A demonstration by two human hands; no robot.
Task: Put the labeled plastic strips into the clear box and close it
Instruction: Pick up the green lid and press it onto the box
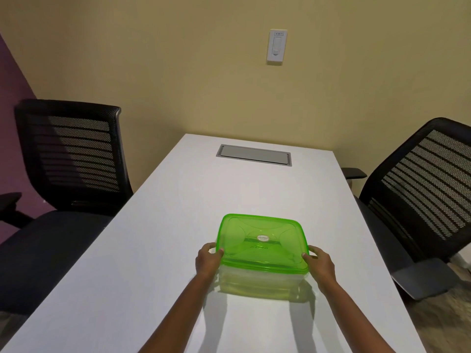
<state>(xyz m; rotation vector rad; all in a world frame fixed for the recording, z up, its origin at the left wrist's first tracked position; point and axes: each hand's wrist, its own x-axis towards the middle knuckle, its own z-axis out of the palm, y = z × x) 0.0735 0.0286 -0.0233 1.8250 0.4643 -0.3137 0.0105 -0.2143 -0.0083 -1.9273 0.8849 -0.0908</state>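
A clear plastic box (260, 281) stands on the white table (153, 263), near the middle. A translucent green lid (260, 240) with a small oval sticker sits on top of it. My left hand (207, 259) grips the lid's left edge, thumb on top. On the other side my right hand (319, 263) holds the lid's right edge the same way. I cannot make out any labeled strips; whatever is in the box is hidden by the green lid and glare.
A grey cable hatch (254, 154) is set into the table's far end. One black mesh office chair (68, 159) stands at the left and another (423, 189) at the right. A white wall switch (276, 46) hangs on the beige wall.
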